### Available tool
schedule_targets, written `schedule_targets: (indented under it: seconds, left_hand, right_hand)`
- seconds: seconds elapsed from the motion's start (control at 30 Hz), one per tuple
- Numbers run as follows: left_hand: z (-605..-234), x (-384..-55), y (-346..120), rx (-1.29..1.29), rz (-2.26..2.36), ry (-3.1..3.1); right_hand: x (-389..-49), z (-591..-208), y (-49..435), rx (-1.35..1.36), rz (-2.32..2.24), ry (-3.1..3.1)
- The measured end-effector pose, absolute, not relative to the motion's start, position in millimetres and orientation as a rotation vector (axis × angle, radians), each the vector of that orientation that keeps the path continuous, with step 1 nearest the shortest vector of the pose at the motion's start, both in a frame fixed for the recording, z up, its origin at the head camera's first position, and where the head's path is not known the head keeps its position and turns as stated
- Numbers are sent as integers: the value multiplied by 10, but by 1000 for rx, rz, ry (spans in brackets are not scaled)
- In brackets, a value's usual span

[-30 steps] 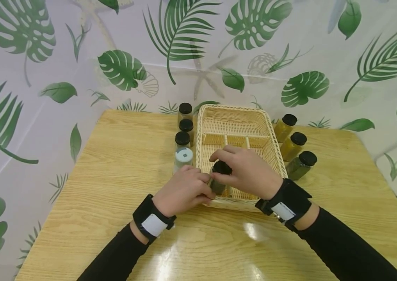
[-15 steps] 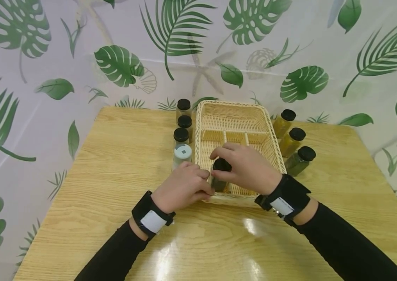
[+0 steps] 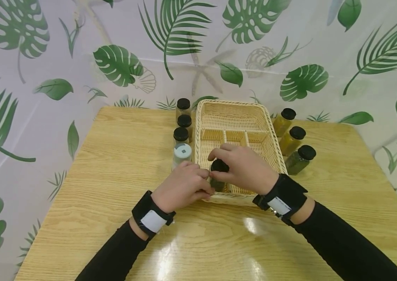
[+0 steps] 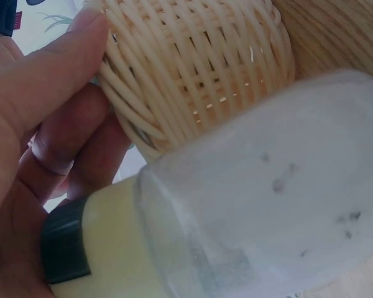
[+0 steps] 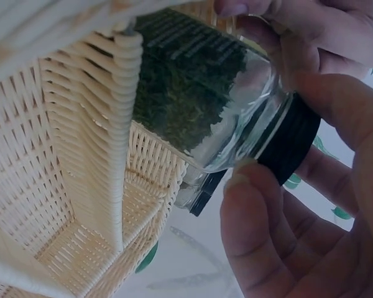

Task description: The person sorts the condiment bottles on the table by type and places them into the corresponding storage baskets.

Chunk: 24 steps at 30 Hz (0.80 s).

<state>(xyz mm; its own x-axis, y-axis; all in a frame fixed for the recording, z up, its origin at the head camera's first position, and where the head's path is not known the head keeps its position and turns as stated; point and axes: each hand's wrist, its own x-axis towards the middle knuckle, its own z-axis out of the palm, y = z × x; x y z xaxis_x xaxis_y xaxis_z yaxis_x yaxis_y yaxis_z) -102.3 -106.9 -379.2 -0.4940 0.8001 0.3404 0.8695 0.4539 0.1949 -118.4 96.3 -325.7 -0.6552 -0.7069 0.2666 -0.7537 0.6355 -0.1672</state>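
A spice jar of dried green herbs (image 5: 186,87) with a black lid (image 5: 292,139) stands in the front left compartment of a wicker basket (image 3: 235,117). My right hand (image 3: 245,168) reaches over the basket and grips that lid between thumb and fingers, as the right wrist view shows. At the basket's front left corner, my left hand (image 3: 182,186) holds the woven rim, thumb (image 4: 53,81) on one side and curled fingers on the other. Close by that hand is a jar of white powder (image 4: 267,186) with a pale lid, outside the basket.
Left of the basket, several black-lidded jars (image 3: 181,134) line up behind the white one. To its right stand two yellow-filled jars (image 3: 282,124) and one dark green jar (image 3: 299,160). Woven dividers (image 3: 235,135) split the basket. All rest on a wooden table (image 3: 128,156).
The head view has tilted slightly, so everything sits a little higher in it. The right hand and the herb jar have shifted slightly left; the left hand keeps its hold on the rim.
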Motion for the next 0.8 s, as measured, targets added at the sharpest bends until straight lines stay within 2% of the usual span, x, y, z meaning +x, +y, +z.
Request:
schedule_targets:
  seconds: [0.8]
  left_hand:
    - [-3795, -1027, -1081, -1455, -527, -2499]
  right_hand:
    - [-1195, -3289, 955, 1187, 434, -2727]
